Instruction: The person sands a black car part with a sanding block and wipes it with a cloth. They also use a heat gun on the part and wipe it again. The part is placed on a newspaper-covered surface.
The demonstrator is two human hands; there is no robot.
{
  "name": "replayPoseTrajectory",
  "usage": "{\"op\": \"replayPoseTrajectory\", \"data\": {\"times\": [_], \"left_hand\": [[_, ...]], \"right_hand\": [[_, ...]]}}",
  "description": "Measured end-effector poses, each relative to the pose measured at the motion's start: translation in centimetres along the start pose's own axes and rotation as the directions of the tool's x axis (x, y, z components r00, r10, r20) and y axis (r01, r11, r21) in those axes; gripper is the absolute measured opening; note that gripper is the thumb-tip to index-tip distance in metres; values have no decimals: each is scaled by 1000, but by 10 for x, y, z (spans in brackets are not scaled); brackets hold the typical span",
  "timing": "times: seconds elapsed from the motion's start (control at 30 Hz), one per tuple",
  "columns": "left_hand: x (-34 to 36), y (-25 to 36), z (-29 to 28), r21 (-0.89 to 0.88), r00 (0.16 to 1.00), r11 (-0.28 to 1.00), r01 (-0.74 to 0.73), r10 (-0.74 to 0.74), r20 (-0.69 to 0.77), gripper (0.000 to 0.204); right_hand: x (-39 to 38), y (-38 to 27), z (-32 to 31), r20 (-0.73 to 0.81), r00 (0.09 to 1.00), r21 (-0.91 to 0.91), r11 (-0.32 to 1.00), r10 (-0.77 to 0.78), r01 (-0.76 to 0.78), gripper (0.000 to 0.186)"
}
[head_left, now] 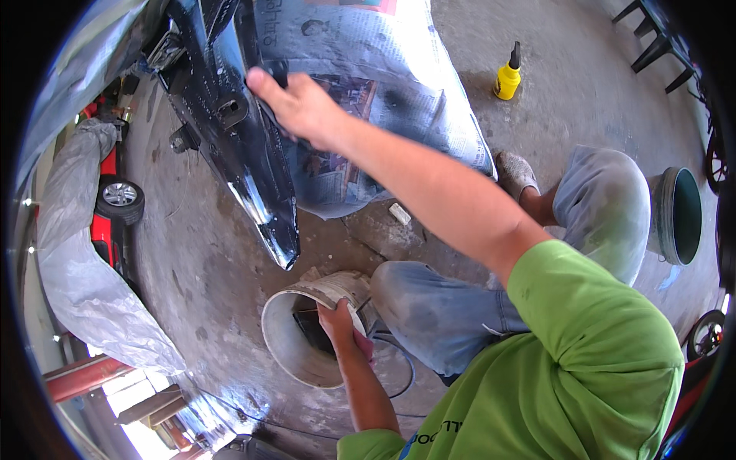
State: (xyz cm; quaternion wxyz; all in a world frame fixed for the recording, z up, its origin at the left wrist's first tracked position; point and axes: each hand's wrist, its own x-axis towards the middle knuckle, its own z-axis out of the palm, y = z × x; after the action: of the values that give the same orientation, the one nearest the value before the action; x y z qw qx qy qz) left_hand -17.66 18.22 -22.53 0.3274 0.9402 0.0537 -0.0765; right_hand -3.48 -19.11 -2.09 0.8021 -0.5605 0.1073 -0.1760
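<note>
My left hand (334, 318) meets the pale bucket (279, 337)'s rim, grip unclear; the bucket sits handily close. Farther out, my right hand (303, 111) grips the black part (244, 157)'s edge, seemingly steadying it, newspaper (406, 57) beyond, probably as covering.

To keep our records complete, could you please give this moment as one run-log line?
right hand: against glossy black panel | left hand: at rim of pale bucket | nearby: newspaper, yellow bottle
</note>
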Motion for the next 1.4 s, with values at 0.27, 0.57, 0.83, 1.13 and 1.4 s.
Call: {"op": "replayPoseTrajectory", "data": {"times": [0.27, 0.57, 0.83, 1.13, 1.4], "left_hand": [[0, 11, 2, -18, 998, 998, 53, -53, 41, 65], [-6, 18, -8, -7, 998, 999, 54, -54, 15, 64], [-4, 19, -3, -9, 999, 999, 45, -44, 25, 65], [-5, 12, -6, -43, 999, 998, 40, -41, -8, 63], [-5, 22, 4, -84, 999, 996, 42, -43, -6, 62]], "right_hand": [[-133, 141, 64, 195, 977, 414, 910, -84, -4, 59], [-41, 1, -22, -146, 983, -127, 987, -114, 96, 65], [-52, 56, 20, -141, 920, -221, 917, -367, 332, 62], [-59, 21, 12, -212, 940, -210, 952, -267, 223, 57], [-125, 101, 40, -2, 991, -416, 901, -136, 123, 39]]}}
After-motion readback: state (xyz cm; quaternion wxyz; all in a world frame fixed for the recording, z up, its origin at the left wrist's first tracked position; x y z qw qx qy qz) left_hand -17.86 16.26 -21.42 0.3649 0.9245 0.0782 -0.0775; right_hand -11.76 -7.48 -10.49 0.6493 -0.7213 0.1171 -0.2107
